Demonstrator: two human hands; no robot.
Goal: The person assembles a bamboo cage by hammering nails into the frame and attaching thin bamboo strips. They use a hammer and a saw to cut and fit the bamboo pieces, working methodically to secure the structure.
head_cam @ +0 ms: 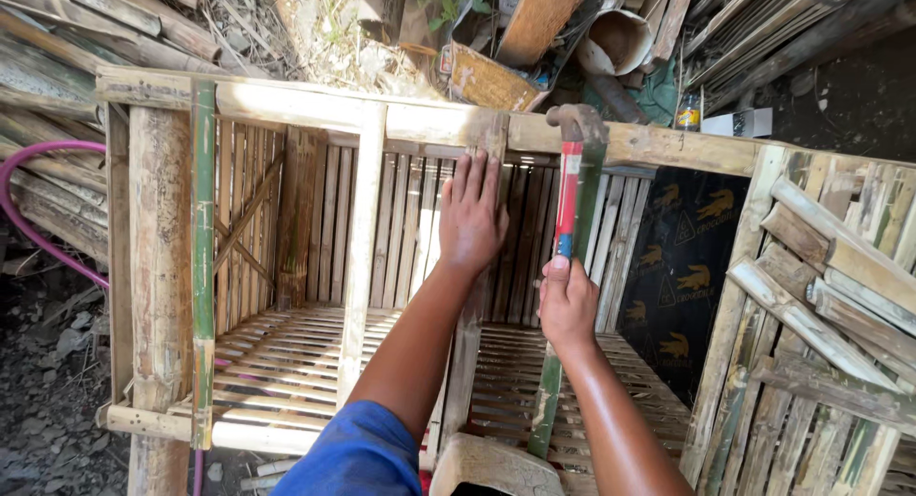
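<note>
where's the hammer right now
In the head view, the hammer is right of centre, gripped by the right hand, its head on the crate's top rail beside the left hand.

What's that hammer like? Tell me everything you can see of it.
The hammer has a dark, rusty-looking metal head and a straight handle wrapped in red, with a white band and a blue patch lower down. It stands nearly upright, head up, at the top rail of a bamboo crate. The right hand grips the handle's lower end. The left hand lies flat on a wooden slat beside it, not touching it.
</note>
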